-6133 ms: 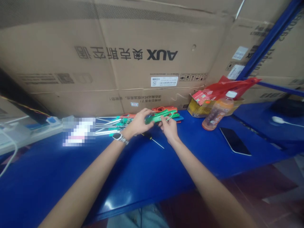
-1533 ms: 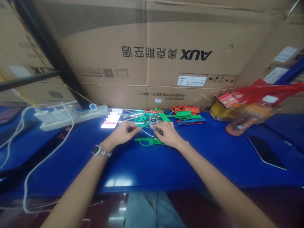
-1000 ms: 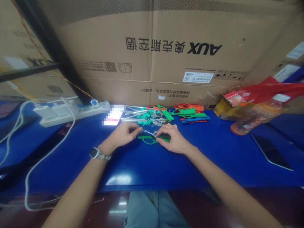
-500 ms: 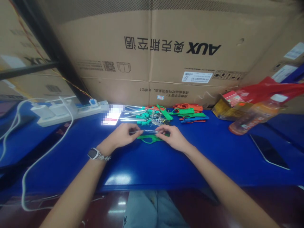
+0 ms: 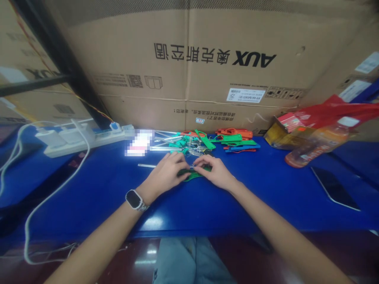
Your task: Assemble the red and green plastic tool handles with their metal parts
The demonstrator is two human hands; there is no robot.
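On the blue table in front of me lies a green plastic handle shell (image 5: 194,176) with a loop, like that of a long-nosed lighter. My left hand (image 5: 168,169) is closed over its left end, fingers curled down. From beneath that hand a thin metal tube (image 5: 146,166) sticks out to the left. My right hand (image 5: 216,170) pinches thin wire at the shell's right part; the fingertips nearly meet those of my left hand. Just behind is a pile of metal tubes with teal plastic pieces (image 5: 180,142) and loose wires.
Behind the pile's right side are green shells (image 5: 232,138), orange shells (image 5: 233,131) and blue shells (image 5: 241,148). A bottle (image 5: 321,144), a yellow box (image 5: 276,136) and a phone (image 5: 336,189) lie right. A power strip (image 5: 100,138) lies left; a large carton (image 5: 189,79) stands behind.
My left hand has moved right from the wire onto the green handle shell, closer to my right hand. The metal tube now shows to its left. My right hand has barely moved.
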